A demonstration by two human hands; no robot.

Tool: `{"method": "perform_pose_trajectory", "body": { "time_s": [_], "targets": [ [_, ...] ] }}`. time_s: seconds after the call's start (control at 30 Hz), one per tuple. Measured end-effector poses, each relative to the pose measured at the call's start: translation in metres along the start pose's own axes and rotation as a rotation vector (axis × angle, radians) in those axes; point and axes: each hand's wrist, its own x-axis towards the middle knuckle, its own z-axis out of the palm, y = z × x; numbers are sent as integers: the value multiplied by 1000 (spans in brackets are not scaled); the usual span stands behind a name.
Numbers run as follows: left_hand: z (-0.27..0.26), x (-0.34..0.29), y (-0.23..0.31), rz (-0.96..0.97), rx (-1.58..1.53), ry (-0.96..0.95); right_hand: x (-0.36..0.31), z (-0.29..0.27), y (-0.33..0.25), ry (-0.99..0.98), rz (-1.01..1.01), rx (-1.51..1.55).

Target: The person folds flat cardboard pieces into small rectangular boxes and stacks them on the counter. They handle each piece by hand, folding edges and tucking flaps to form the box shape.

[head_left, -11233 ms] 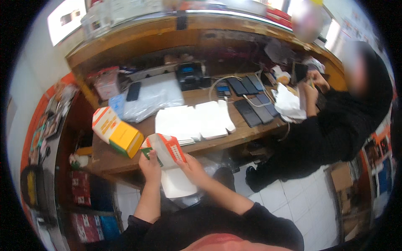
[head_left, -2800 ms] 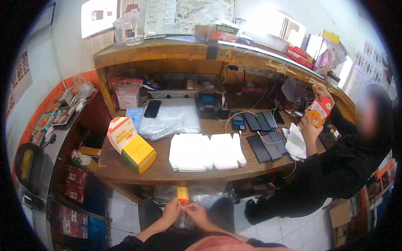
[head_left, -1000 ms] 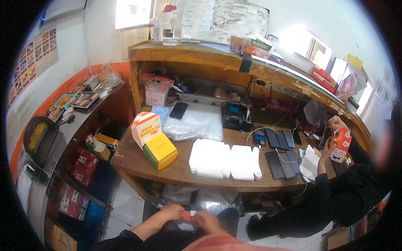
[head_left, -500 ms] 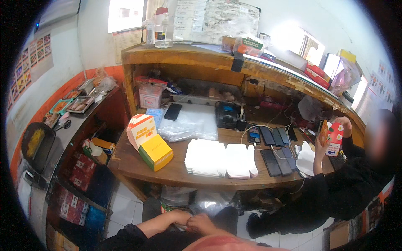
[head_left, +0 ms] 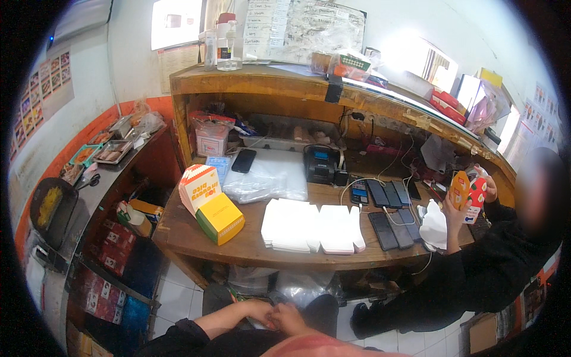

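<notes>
Both my hands rest together low in my lap, below the desk's front edge. My left hand [head_left: 260,312] lies against my right hand [head_left: 289,319], and the fingers of both look curled inward. Whether anything sits between them is hidden. On the wooden desk [head_left: 184,231] in front of me lie stacks of flat white card blanks [head_left: 291,225] and smaller white pieces [head_left: 338,228]. Left of these, a folded yellow, green and white carton [head_left: 220,218] leans up against a fanned stack of printed cartons [head_left: 197,183].
At right, a person in black sleeves [head_left: 476,268] holds a red patterned carton [head_left: 476,195] with an orange-yellow panel. Several phones [head_left: 383,231] with cables, a small black printer [head_left: 321,163] and plastic-wrapped sheets [head_left: 267,178] share the desk. A side counter [head_left: 119,156] with trays runs along the left wall.
The other person has turned the red carton and spread it, so more of its orange-yellow panel shows. My hands stay in place, and the whole view has shifted slightly.
</notes>
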Motion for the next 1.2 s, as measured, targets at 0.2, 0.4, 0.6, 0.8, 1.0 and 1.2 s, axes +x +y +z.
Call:
{"method": "perform_pose_trajectory", "body": {
  "time_s": [0.2, 0.4, 0.6, 0.8, 1.0, 1.2],
  "targets": [
    [30, -7, 9, -217, 175, 406, 14, 3, 59, -1, 58, 215],
    [55, -4, 10, -48, 510, 532, 22, -23, 92, -419, 583, -135],
    [59, 11, -31, -149, -568, 591, 26, -32, 60, -121, 499, -126],
    [30, 22, -24, -209, -1779, 653, 21, -73, 4, 52, 151, -158],
    [19, 22, 4, -151, -1026, 1000, 14, -78, 4, 309, 337, -49],
    [15, 6, 15, -181, -620, 1058, 15, -74, 5, 380, 296, 12]
  ]
}}
